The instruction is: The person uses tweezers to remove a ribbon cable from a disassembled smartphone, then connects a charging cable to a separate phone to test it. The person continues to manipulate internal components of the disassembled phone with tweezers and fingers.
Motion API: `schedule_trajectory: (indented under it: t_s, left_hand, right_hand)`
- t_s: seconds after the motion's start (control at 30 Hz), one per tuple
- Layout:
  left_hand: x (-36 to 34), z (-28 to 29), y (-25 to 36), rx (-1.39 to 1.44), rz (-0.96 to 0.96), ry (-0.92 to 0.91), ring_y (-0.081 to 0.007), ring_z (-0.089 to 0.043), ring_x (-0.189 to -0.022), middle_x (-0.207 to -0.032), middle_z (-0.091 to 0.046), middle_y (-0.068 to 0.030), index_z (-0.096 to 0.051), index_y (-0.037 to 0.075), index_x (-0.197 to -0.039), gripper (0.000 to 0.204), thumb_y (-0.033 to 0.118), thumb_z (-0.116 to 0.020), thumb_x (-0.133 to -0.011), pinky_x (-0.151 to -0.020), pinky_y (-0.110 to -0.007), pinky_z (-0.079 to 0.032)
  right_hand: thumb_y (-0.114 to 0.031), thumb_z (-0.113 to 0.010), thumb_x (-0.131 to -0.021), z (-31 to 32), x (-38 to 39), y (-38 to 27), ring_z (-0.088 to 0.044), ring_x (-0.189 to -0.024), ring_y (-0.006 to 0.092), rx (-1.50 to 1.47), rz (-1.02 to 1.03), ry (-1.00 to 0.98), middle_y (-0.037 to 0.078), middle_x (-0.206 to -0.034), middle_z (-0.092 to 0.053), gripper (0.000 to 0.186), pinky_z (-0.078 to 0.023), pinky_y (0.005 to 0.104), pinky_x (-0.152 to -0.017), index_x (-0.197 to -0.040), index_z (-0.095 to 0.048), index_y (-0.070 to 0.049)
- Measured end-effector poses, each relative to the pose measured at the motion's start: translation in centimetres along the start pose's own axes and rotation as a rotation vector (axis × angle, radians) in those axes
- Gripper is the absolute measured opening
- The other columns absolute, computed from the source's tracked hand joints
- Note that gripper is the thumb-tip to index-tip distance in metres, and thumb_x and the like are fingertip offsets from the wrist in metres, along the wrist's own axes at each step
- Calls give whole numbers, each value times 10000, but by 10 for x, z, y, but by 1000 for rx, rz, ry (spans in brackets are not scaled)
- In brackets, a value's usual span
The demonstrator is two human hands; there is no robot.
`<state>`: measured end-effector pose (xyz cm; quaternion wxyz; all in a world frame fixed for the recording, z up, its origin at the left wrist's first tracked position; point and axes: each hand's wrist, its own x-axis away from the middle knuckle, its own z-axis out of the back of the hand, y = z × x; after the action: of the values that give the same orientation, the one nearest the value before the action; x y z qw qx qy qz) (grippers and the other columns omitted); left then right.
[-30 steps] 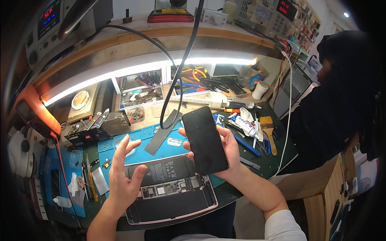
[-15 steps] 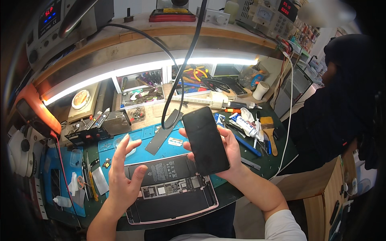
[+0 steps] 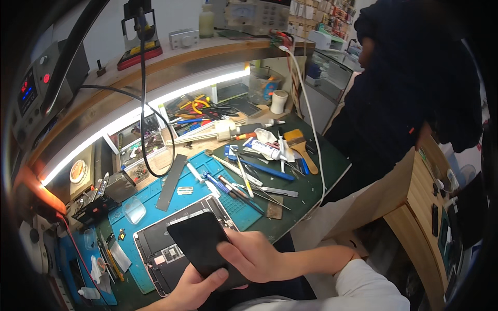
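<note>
A black smartphone with a dark screen is held in front of me, tilted, above an opened tablet. My left hand grips its lower left corner, the thumb on the front. At its right edge, my right hand holds on with the thumb bent over the screen. Beneath the phone, the tablet shows dark batteries and a circuit board inside a pale pink frame. Phone and hands cover the tablet's lower right part. It rests on a blue work mat.
Right of the tablet lie screwdrivers, tweezers, a brush and a white tube. A dark strip and a clear tray sit beyond. A black cable hangs ahead. A person in dark clothes stands at right.
The view has swung right. The smartphone has come lower and nearer to me. My left hand, open and empty before, now grips it; my right hand stays on it.
</note>
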<state>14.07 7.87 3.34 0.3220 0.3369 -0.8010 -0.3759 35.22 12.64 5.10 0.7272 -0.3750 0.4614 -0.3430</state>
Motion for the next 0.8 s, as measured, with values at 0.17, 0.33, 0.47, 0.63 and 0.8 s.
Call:
schedule_trajectory:
  t_s: [0.17, 0.33, 0.47, 0.63, 0.8]
  left_hand:
    - [22, -38, 7, -72, 20, 23, -364, -672, -1243, -1390, -617, -209, -423, -58, -1517, 607, 340, -600, -1094, -1022, -523, -585]
    - [33, -25, -84, -1, -175, 58, -339, -681, -1226, -1325, -685, -220, -588, -87, -1363, 377, 155, -585, -1074, -1063, -477, -529]
    - [27, -26, -124, 67, -186, 66, -338, -667, -1249, -1328, -669, -204, -581, -77, -1384, 490, 282, -662, -1060, -1080, -483, -523]
    - [46, -8, -149, 206, -150, 127, -340, -656, -1242, -1355, -630, -193, -535, -70, -1434, 745, 490, -744, -989, -1112, -515, -510]
    - [67, 1, -144, 153, -290, 202, -338, -598, -1314, -1432, -564, -206, -509, -64, -1453, 892, 626, -744, -940, -1115, -518, -499]
  right_hand:
    - [-406, -455, -1147, 51, 91, 43, -543, -571, 157, -138, -66, 347, 54, -636, -575, 488, -415, 322, -529, -961, -702, -28]
    - [-548, -488, -1106, 111, 208, 200, -621, -760, 158, -1264, -938, 661, 68, -937, -704, 555, -471, 309, -616, -1209, -639, -24]
    - [-463, -593, -1051, 107, 177, 243, -728, -907, 233, -1563, -1070, 929, 76, -969, -724, 510, -600, 340, -773, -1103, -615, 43]
    - [-115, -687, -883, 169, 233, 385, -682, -654, 233, -1958, -824, 1430, 86, -754, -673, 116, -614, 328, -663, -865, -621, -21]
    - [-11, -649, -886, 182, 339, 438, -628, -616, 215, -1956, -786, 1874, 78, -806, -648, 372, -603, 319, -538, -1234, -550, -96]
